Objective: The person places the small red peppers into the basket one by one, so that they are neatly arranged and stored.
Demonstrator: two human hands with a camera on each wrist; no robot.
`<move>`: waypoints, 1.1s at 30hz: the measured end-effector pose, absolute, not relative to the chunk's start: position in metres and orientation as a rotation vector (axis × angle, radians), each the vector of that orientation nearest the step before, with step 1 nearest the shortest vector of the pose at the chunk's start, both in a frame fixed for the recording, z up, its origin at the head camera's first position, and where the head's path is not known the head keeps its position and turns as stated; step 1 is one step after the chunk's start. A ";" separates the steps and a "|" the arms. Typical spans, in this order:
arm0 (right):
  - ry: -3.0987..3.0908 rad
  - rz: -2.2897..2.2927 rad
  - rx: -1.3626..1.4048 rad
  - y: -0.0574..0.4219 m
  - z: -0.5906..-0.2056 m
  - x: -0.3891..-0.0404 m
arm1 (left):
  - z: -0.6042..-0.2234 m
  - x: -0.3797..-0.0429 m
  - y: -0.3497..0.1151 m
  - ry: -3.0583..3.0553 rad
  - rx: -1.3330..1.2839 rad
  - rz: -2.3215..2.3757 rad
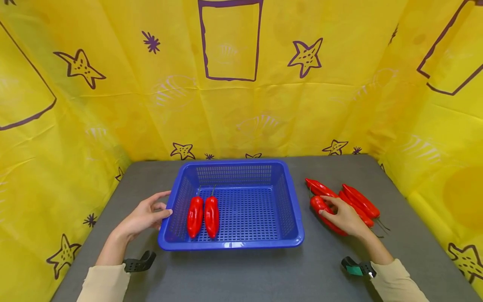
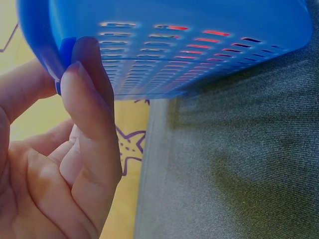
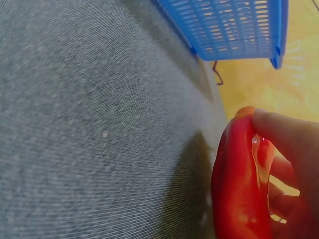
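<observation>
While the left hand steadies the blue basket at left of centre in the head view, its thumb and fingertips are pinched on the left rim, with the remaining fingers loosely bent. From the left wrist, the thumb shows plainly against that rim, and red glints through the slots of the basket wall.

At right of centre in the head view, the right hand has thumb and fingers bent around a red pepper, the gap between them no wider than the pepper's body. This pepper lies to the right of the basket, outside it, its stem pointing to the upper left; whether its underside touches the table is hard to judge from these angles.

More peppers lie close around that hand: one above it, partly hidden, and two side by side just to its right, the inner one and the outer one.

Inside the basket, on the left half of its floor, a left pepper and a second pepper lie alongside each other, stems toward the top of the frame. Yellow cloth with purple-outlined starfish fills the upper part.
</observation>
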State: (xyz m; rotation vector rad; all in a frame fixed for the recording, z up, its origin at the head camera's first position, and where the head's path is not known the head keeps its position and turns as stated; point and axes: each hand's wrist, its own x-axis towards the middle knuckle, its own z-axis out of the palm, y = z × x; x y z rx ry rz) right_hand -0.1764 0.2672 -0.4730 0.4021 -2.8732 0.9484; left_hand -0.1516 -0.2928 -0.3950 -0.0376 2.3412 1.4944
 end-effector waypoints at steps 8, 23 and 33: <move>-2.884 1.010 0.358 0.266 -0.463 -0.180 | -0.399 -0.151 -0.295 2.331 -0.025 1.511; -2.877 1.092 0.343 0.259 -0.443 -0.187 | -0.396 -0.152 -0.295 2.331 -0.011 1.510; -2.875 1.150 0.333 0.250 -0.418 -0.196 | -0.400 -0.152 -0.296 2.341 -0.012 1.498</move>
